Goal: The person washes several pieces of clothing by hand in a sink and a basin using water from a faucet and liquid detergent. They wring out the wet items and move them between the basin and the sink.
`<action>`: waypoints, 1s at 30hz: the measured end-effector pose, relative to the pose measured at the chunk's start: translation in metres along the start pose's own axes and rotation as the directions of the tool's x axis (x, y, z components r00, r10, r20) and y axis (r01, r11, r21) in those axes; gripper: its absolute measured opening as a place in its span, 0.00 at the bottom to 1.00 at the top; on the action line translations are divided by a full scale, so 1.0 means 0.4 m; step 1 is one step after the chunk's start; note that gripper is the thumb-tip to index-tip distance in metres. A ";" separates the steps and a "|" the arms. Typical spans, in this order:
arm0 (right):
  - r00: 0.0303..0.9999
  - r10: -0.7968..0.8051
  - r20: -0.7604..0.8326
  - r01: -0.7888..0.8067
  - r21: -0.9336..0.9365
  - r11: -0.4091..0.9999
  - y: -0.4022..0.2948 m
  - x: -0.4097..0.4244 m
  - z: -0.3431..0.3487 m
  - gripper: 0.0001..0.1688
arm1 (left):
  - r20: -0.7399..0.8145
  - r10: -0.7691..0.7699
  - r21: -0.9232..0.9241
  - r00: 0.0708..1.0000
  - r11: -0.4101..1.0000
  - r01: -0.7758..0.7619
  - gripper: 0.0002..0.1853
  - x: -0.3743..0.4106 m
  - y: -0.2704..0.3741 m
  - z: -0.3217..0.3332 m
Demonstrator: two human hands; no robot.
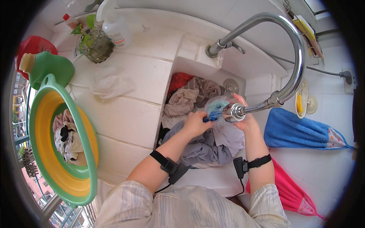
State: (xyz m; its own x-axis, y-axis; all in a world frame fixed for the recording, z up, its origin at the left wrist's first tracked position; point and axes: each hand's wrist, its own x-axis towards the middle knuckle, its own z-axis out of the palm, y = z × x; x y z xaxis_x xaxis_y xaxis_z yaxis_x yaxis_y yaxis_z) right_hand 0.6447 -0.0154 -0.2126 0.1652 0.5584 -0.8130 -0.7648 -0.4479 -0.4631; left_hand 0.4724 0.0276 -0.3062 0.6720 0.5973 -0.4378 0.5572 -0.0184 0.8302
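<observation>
Under the running faucet head (234,112), a blue and pale-teal item (216,109) is being wetted; spray blurs its exact kind. My left hand (196,123) pinches its blue edge from the left. Around the other side is my right hand (244,121), its fingers partly hidden behind the faucet head, so its grip is unclear. Grey-lilac wet cloth (205,148) bunches below both hands in the laundry sink (263,85). Beige-brown garments (184,99) and a red cloth (179,81) lie farther back, beside the metal drain (230,86).
A chrome gooseneck faucet (298,57) arches in from the right. Left on the counter (131,114) stand a green-yellow basin (92,148) with clothes, a green jug (54,67), a glass plant jar (98,47) and a white spray bottle (118,31). Blue (296,128) and pink towels (288,185) hang right.
</observation>
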 end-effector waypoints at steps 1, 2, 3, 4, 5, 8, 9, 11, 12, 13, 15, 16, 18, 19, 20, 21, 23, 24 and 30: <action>0.998 0.030 0.055 -0.033 0.056 0.998 0.000 0.023 -0.042 0.24 | -0.188 0.188 0.126 0.964 0.978 -0.166 0.19 -0.009 -0.014 0.025; 0.992 0.057 0.113 -0.069 0.108 0.992 0.007 0.047 -0.080 0.24 | -0.256 0.262 0.131 0.930 0.963 -0.235 0.18 -0.004 -0.031 0.038; 0.985 -0.071 0.155 0.069 0.017 0.997 0.023 0.067 -0.110 0.23 | -0.318 0.333 0.146 0.887 0.942 -0.301 0.17 0.000 -0.036 0.043; 0.959 -0.193 0.208 0.211 -0.071 0.975 0.043 0.079 -0.140 0.22 | -0.289 0.289 0.012 0.913 0.954 -0.298 0.17 0.014 -0.030 0.023; 0.914 -0.304 0.269 0.352 -0.151 0.924 0.067 0.090 -0.167 0.21 | -0.253 0.248 -0.122 0.935 0.951 -0.285 0.17 0.020 -0.021 0.011; 0.977 -0.203 0.069 0.214 -0.298 0.930 0.113 0.088 -0.148 0.21 | 0.133 -0.108 -0.916 0.985 0.366 0.164 0.15 -0.006 0.040 -0.028; 0.988 -0.117 0.100 0.144 -0.334 0.932 0.113 0.070 -0.119 0.22 | 0.182 -0.093 -0.968 0.979 0.155 0.195 0.15 -0.018 0.061 -0.047; 0.988 -0.075 0.133 0.100 -0.198 0.975 0.132 0.061 -0.090 0.09 | 0.163 -0.063 -0.962 0.985 0.212 0.173 0.13 -0.024 0.062 -0.047; 0.985 -0.098 0.145 0.123 -0.173 0.977 0.153 0.086 -0.117 0.09 | 0.179 -0.051 -0.946 0.983 0.267 0.186 0.13 -0.020 0.051 -0.038; 0.980 -0.114 0.162 0.139 -0.151 0.979 0.163 0.097 -0.120 0.10 | 0.189 -0.047 -0.928 0.981 0.319 0.194 0.13 -0.014 0.034 -0.029; 0.909 -0.335 0.248 0.380 -0.167 0.910 0.155 0.083 -0.122 0.13 | 0.087 -0.218 -0.939 0.972 0.308 0.153 0.11 0.002 0.007 -0.011; 0.852 -0.434 0.293 0.493 -0.169 0.854 0.143 0.069 -0.115 0.15 | 0.032 -0.303 -0.944 0.952 0.303 0.128 0.11 0.010 -0.007 -0.003; 0.873 -0.362 0.325 0.384 -0.004 0.923 0.097 0.031 -0.099 0.16 | -0.044 -0.399 -0.875 0.916 0.457 0.157 0.10 0.012 -0.041 -0.002; 0.880 -0.327 0.344 0.321 0.077 0.944 0.080 0.021 -0.100 0.16 | -0.086 -0.440 -0.831 0.894 0.527 0.179 0.10 0.011 -0.051 -0.002; 0.884 -0.405 0.235 0.451 -0.194 0.871 0.080 0.030 -0.114 0.18 | -0.114 -0.457 -0.842 0.882 0.516 0.159 0.10 0.013 -0.057 0.003; 0.851 -0.506 0.140 0.508 -0.462 0.727 0.086 0.044 -0.140 0.20 | -0.134 -0.469 -0.851 0.873 0.506 0.141 0.10 0.011 -0.034 -0.002; 0.788 -0.590 0.176 0.477 -0.781 0.404 0.091 0.077 -0.191 0.25 | -0.157 -0.467 -0.886 0.870 0.455 0.085 0.11 0.000 0.017 -0.011; 0.791 -0.549 0.271 0.474 -0.839 0.268 0.091 0.099 -0.215 0.29 | -0.163 -0.453 -0.910 0.876 0.413 0.045 0.12 -0.009 0.046 -0.015; 0.746 -0.387 0.542 0.650 -0.721 0.241 0.194 0.155 -0.164 0.48 | -0.054 -0.297 -0.995 0.953 0.099 -0.026 0.11 -0.040 0.112 -0.016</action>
State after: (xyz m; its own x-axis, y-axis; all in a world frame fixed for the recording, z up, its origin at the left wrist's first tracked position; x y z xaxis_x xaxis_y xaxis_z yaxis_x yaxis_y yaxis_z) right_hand 0.6364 -0.0614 -0.3219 0.0818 0.9685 -0.2353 0.3718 -0.2487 -0.8944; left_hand 0.4834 0.0221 -0.2599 0.4488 0.6186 -0.6449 -0.4478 0.7802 0.4367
